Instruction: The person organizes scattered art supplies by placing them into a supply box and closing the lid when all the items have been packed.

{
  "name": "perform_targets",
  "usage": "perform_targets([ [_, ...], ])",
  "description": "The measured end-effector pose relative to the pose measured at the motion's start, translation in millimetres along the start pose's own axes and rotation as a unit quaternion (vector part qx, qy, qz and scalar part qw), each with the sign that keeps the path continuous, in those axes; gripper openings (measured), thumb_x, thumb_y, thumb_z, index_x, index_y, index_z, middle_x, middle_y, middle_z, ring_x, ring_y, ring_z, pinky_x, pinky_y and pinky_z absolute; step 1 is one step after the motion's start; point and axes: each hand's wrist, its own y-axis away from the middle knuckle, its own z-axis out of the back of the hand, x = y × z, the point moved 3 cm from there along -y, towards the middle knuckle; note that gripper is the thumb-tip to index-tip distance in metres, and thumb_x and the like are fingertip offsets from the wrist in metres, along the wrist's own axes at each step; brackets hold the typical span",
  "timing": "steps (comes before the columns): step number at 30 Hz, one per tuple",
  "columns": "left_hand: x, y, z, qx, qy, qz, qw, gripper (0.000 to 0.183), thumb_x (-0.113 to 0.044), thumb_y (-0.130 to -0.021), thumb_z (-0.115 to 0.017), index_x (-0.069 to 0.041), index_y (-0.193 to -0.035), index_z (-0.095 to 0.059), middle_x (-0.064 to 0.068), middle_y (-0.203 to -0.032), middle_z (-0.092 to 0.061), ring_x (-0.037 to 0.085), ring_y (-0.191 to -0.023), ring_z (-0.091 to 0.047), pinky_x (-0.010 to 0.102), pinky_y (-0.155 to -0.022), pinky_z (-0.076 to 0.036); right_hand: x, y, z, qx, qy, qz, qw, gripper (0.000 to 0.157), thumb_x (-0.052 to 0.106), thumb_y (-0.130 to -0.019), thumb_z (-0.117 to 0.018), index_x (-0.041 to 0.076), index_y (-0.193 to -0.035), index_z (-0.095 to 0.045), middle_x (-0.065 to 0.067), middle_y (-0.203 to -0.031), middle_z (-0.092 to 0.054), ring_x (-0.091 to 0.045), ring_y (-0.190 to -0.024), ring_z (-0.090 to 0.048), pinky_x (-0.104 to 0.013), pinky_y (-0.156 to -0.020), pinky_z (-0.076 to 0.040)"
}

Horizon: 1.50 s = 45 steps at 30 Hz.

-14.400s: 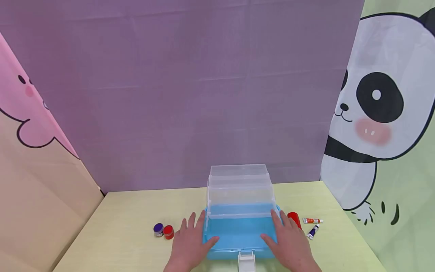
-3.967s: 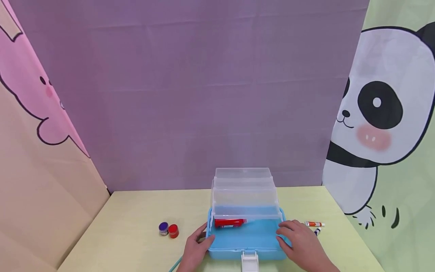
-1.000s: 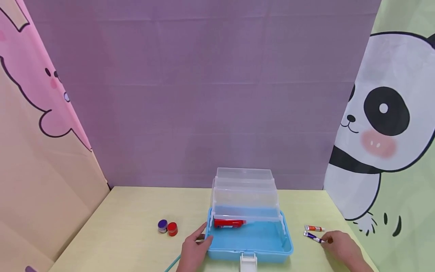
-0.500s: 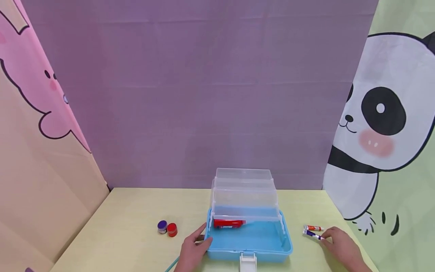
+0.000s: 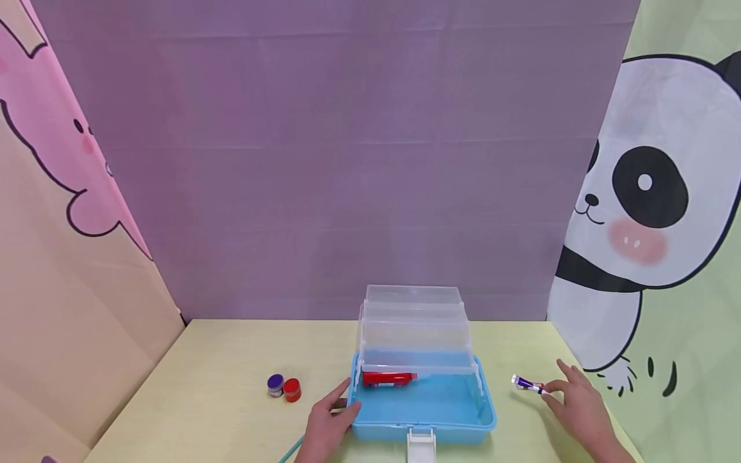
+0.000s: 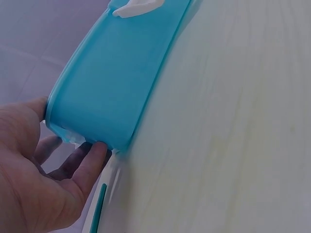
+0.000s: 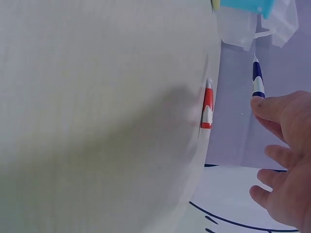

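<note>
My left hand [image 5: 327, 429] grips the left side of a light blue plastic storage box [image 5: 446, 429], thumb at the rim and fingers against the outer wall. Clear tiered trays [image 5: 415, 331] stand raised at the box's back. A red bottle [image 5: 386, 379] lies inside, along the back left. To the right of the box, my right hand [image 5: 581, 415] pinches a purple paint tube [image 7: 257, 80] by its cap end, between thumb and forefinger. The tube is up off the table. Below it an orange-red paint tube [image 7: 208, 107] lies on the tabletop, mostly hidden in the head view.
Left of the box stand a purple-lidded jar [image 5: 275, 384] and a red jar [image 5: 292, 390], side by side. A white latch [image 5: 420, 444] hangs from the box's front. A thin teal stick [image 6: 98, 208] lies near my left hand. A purple cloth [image 5: 324, 193] backs the table.
The red bottle stood right of the box at first and now lies in it. Over the last second my right hand lifted the purple paint tube from the table. My left hand keeps its grip.
</note>
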Motion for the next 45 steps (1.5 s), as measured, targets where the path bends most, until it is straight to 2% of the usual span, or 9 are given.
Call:
perform_targets([
  [4, -1.9, -1.1, 1.3, -0.003, 0.004, -0.001, 1.0000, 0.063, -0.024, -0.090, -0.072, -0.008, -0.145, -0.046, 0.017, -0.110, -0.059, 0.025, -0.090, -0.059, 0.038, -0.075, -0.057, 3.6, -7.7, 0.1, -0.023, -0.007, 0.013, 1.000, 0.013, 0.004, -0.067, -0.082, 0.010, -0.072, -0.071, -0.040, -0.124, -0.050, -0.065, -0.111, -0.041, -0.073, -0.081, -0.039],
  [8, -2.3, -2.2, 2.3, -0.004, 0.010, -0.004, 0.9999, 0.063, -0.024, -0.089, -0.072, -0.008, -0.145, -0.046, 0.017, -0.109, -0.060, 0.025, -0.090, -0.059, 0.038, -0.075, -0.057, 7.1, -17.1, -1.2, -0.026, -0.015, 0.014, 0.999, 0.013, 0.004, -0.068, -0.082, 0.011, -0.073, -0.072, -0.041, -0.127, -0.047, -0.067, -0.113, -0.038, -0.072, -0.085, -0.037],
  [17, 1.5, -5.4, -1.0, -0.006, 0.022, 0.012, 0.9997, 0.064, -0.021, -0.088, -0.074, -0.006, -0.144, -0.046, 0.013, -0.105, -0.062, 0.022, -0.084, -0.061, 0.038, -0.074, -0.057, 18.0, -34.5, -3.0, 0.011, -0.020, 0.005, 1.000, 0.009, 0.007, -0.073, -0.080, 0.010, -0.078, -0.073, -0.039, -0.131, -0.045, -0.065, -0.118, -0.036, -0.070, -0.094, -0.033],
  [24, -2.7, -5.3, 0.3, -0.009, 0.027, 0.004, 0.9996, 0.064, -0.023, -0.088, -0.073, -0.008, -0.145, -0.046, 0.014, -0.107, -0.060, 0.023, -0.087, -0.059, 0.037, -0.074, -0.057, 35.0, -51.2, -0.6, 0.004, -0.035, 0.014, 0.999, 0.009, 0.005, -0.074, -0.080, 0.009, -0.079, -0.074, -0.037, -0.134, -0.044, -0.064, -0.122, -0.032, -0.071, -0.094, -0.032],
  [31, 1.1, -2.2, -1.1, -0.007, 0.022, 0.012, 0.9997, 0.064, -0.023, -0.088, -0.074, -0.006, -0.144, -0.047, 0.012, -0.102, -0.061, 0.021, -0.082, -0.061, 0.036, -0.073, -0.057, 47.7, -55.8, -5.8, 0.038, -0.047, -0.015, 0.998, 0.008, 0.008, -0.076, -0.079, 0.010, -0.081, -0.075, -0.038, -0.138, -0.039, -0.069, -0.124, -0.022, -0.083, -0.087, -0.021],
  [35, 1.2, -2.2, -1.5, -0.004, 0.023, 0.011, 0.9997, 0.064, -0.023, -0.089, -0.073, -0.007, -0.145, -0.046, 0.012, -0.103, -0.061, 0.022, -0.082, -0.060, 0.037, -0.074, -0.057, 53.3, -58.3, -7.5, 0.046, -0.067, -0.027, 0.996, 0.009, 0.008, -0.077, -0.079, 0.009, -0.084, -0.076, -0.038, -0.141, -0.035, -0.069, -0.126, -0.018, -0.084, -0.088, -0.015],
  [38, 1.0, -2.3, -0.3, -0.002, 0.025, 0.011, 0.9996, 0.065, -0.024, -0.089, -0.073, -0.007, -0.145, -0.045, 0.013, -0.104, -0.061, 0.022, -0.083, -0.060, 0.037, -0.074, -0.057, 58.6, -60.0, -7.0, 0.048, -0.075, -0.023, 0.996, 0.009, 0.008, -0.077, -0.079, 0.009, -0.084, -0.075, -0.038, -0.141, -0.035, -0.069, -0.126, -0.018, -0.085, -0.088, -0.014],
  [45, 0.8, -0.5, 0.8, 0.001, 0.024, 0.007, 0.9997, 0.066, -0.027, -0.088, -0.074, -0.007, -0.144, -0.046, 0.012, -0.103, -0.061, 0.022, -0.083, -0.060, 0.036, -0.074, -0.057, 64.0, -60.0, -4.1, 0.046, -0.054, -0.012, 0.997, 0.008, 0.009, -0.077, -0.080, 0.012, -0.082, -0.074, -0.036, -0.140, -0.038, -0.067, -0.127, -0.020, -0.085, -0.087, -0.014],
])
